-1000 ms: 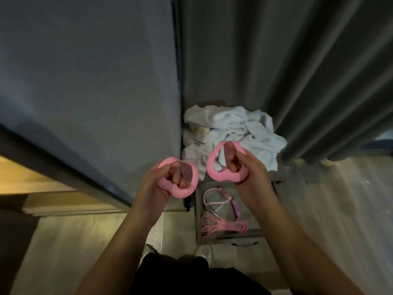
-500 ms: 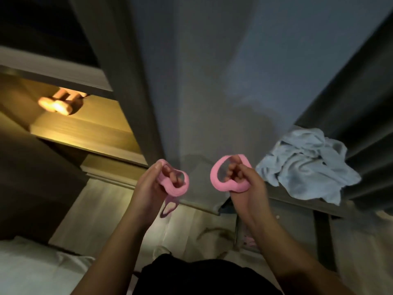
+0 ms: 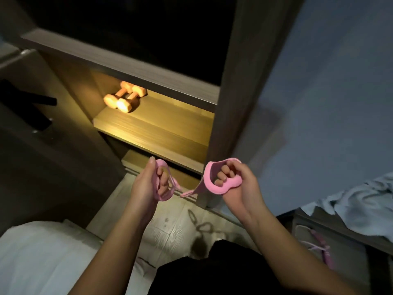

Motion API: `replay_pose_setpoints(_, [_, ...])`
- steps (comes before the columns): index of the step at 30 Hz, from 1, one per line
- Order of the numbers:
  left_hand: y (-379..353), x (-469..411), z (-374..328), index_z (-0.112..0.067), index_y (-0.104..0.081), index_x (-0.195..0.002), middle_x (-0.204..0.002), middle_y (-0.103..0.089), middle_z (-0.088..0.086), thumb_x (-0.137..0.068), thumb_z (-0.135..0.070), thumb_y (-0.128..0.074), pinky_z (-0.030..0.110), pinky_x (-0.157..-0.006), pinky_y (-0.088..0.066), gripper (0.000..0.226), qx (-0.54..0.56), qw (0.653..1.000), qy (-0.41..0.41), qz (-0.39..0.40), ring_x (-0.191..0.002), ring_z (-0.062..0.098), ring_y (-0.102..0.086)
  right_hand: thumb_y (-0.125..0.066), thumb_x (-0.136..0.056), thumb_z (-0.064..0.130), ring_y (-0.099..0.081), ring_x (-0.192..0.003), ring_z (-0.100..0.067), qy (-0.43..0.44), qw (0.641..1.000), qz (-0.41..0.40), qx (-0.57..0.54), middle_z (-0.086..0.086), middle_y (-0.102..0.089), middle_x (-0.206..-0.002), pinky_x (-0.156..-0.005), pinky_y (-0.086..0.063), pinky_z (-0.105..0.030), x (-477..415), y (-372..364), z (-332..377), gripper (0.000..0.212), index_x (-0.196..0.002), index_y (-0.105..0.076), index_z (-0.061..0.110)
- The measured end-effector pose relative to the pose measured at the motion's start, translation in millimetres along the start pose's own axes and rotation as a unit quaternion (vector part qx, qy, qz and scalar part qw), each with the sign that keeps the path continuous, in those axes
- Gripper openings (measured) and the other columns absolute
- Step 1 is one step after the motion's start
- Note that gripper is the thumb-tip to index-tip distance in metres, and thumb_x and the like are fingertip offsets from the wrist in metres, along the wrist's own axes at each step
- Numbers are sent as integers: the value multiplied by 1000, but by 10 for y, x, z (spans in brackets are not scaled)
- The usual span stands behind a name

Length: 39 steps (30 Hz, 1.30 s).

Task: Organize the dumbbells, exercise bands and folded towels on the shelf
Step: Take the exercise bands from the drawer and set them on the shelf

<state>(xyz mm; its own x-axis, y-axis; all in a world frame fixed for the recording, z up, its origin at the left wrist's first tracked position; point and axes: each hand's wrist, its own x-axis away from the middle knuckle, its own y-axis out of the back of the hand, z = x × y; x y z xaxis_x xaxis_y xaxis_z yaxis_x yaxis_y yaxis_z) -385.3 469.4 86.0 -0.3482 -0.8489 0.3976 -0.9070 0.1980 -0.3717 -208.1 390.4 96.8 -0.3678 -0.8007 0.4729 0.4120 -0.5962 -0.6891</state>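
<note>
A pink exercise band [image 3: 219, 187] with two foam loop handles hangs between my hands. My left hand [image 3: 146, 184] grips its left handle, fingers curled through the loop. Its right handle is gripped by my right hand [image 3: 238, 179] the same way. Both hands are in front of the lit wooden shelf [image 3: 161, 128], just below its front edge. Two orange dumbbells [image 3: 124, 96] lie side by side at the shelf's back left. A crumpled pale towel [image 3: 361, 209] lies on a low stand at the far right.
More pink bands [image 3: 321, 250] lie in the low stand's open drawer at lower right. A dark cabinet side panel [image 3: 240, 92] flanks the shelf on the right, a dark door with a black handle [image 3: 32, 101] stands left. White bedding [image 3: 46, 258] fills the lower left.
The view has swung left from the towel stand to the lit shelf. Both hands kept their grip on the band's handles and now sit before the shelf; the dumbbells came into view.
</note>
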Motion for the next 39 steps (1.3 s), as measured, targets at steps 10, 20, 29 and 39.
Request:
replay_pose_setpoints(10, [567, -589, -446, -19, -34, -59, -51, -22, 0, -102, -49, -33, 32, -53, -8, 52, -6, 993, 50, -104, -44, 13, -16, -44, -101, 39, -17, -36, -12, -104, 974, -13, 202, 3, -23, -43, -36, -15, -20, -904, -821, -609, 59, -45, -35, 22])
replay_pose_setpoints(20, [1128, -1457, -921, -4, -65, -84, -70, -59, 22, -99, -41, -49, 31, -65, -52, 43, -51, 988, 61, -136, -63, 30, -61, -66, -85, 13, -55, -59, -15, -234, 955, 76, 168, -5, -58, -67, -63, -47, -27, -1790, -1611, -985, 23, -104, -59, 3])
replay_pose_setpoints(29, [1549, -2005, -1218, -17, -41, -59, -51, -27, 3, -104, -41, -34, 27, -48, -16, 51, -107, 987, 103, -57, -45, 15, -22, -45, -101, 34, -28, -42, -14, -30, 973, -14, 228, 0, -32, -47, -41, -27, -23, -2101, -1819, -1510, 45, -59, -43, 17])
replay_pose_setpoints(39, [2352, -2759, -624, -21, -42, -44, -46, -38, -1, -103, -44, -33, 28, -54, -31, 63, -353, 935, 16, 20, -40, 13, -35, -41, -101, 45, -14, -37, -11, 89, 967, -127, 202, 2, -19, -44, -44, -7, -25, -2564, -1316, -2691, 59, -46, -29, 25])
